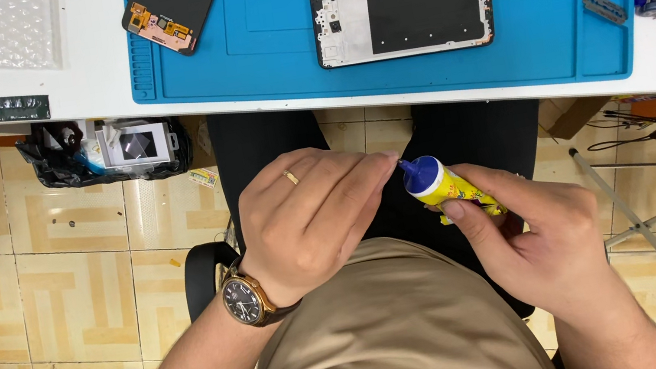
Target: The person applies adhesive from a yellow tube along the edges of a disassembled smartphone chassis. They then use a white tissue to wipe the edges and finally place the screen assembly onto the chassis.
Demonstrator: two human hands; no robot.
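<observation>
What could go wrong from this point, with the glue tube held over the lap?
The left hand pinches the blue nozzle tip of the yellow tube that the right hand grips. A squeeze might push glue onto the fingers or the dark trousers below. The work is off the blue mat, so drips would miss it. Sticky fingers might later smear the phone frame.

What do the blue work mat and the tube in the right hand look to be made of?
Blue work mat: likely silicone or rubber, matte, with moulded compartments and grids. Tube: seemingly soft plastic or thin metal, yellow and glossy, with a blue plastic nozzle; the right hand grips it.
</observation>
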